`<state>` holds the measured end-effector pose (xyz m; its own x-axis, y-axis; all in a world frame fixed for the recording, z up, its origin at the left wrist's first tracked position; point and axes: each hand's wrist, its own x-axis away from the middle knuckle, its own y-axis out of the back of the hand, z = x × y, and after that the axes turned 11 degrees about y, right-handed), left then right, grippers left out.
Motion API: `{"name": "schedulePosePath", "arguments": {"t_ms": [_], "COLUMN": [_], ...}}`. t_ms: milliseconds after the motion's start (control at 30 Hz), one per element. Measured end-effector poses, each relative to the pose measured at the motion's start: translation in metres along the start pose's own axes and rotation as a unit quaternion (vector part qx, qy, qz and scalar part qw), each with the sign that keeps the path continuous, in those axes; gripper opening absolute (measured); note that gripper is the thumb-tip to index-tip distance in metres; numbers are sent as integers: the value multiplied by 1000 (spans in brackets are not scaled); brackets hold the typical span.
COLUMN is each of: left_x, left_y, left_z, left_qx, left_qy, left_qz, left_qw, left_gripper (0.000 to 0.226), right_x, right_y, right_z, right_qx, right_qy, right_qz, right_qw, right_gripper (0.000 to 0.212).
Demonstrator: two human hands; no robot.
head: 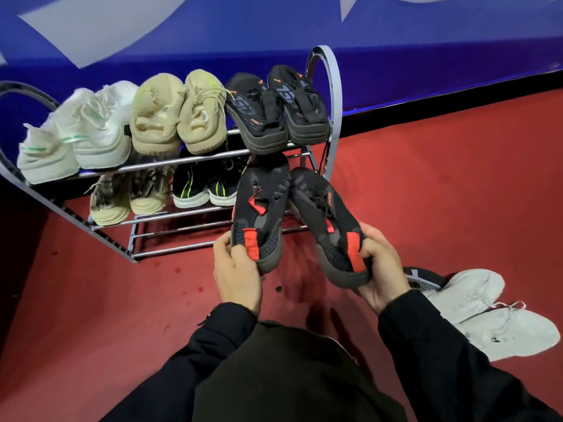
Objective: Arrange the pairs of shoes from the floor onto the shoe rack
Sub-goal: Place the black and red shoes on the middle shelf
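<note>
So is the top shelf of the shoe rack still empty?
No, the top shelf already holds three pairs: white, beige and black.

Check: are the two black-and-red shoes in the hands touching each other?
Apart. The head view shows red floor between the left shoe and right shoe at the heels; the toes only come close.

The shoe rack (332, 95) has its top tier filled end to end by white sneakers (76, 138), beige sneakers (179, 117) and black sneakers (277, 111). On the middle tier, cream shoes (128, 196) and black shoes with green stripes (204, 190) take the left and centre; its 3 o'clock end is screened by two black-and-red shoes (262, 208). The lowest bars look bare. Red floor (91, 300) lies open at 9 o'clock; grey-white shoes (487, 315) block 4 o'clock.
</note>
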<state>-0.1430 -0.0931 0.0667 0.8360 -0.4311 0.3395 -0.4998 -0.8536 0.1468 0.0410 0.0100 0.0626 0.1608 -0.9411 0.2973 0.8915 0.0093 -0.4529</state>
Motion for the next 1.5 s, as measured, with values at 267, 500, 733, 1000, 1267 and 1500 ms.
{"name": "schedulePosePath", "arguments": {"t_ms": [267,500,733,1000,1267,1500], "left_x": [-38,-108,-140,-133,-142,-136], "left_y": [-11,-45,-80,-83,-79,-74], "left_z": [-6,-18,-34,-20,-12,-13], "left_qx": [8,-58,-133,-203,-386,-437], "left_qy": [16,36,1,-86,-242,-195], "left_qz": [62,136,110,131,57,25], "left_qw": [998,988,985,967,888,878], "left_gripper": [31,52,53,81,97,91], "right_x": [-28,-63,-116,-92,-102,-97], "right_y": [-76,-106,-127,-114,-118,-110], "right_z": [-32,-40,-44,-69,-65,-78], "right_qx": [-18,-71,-4,129,91,143], "right_qy": [23,51,92,48,24,79], "right_qz": [-48,-76,-100,-147,-132,-93], "right_qw": [998,993,991,979,987,982], "right_gripper": [43,43,41,52,32,21]}}
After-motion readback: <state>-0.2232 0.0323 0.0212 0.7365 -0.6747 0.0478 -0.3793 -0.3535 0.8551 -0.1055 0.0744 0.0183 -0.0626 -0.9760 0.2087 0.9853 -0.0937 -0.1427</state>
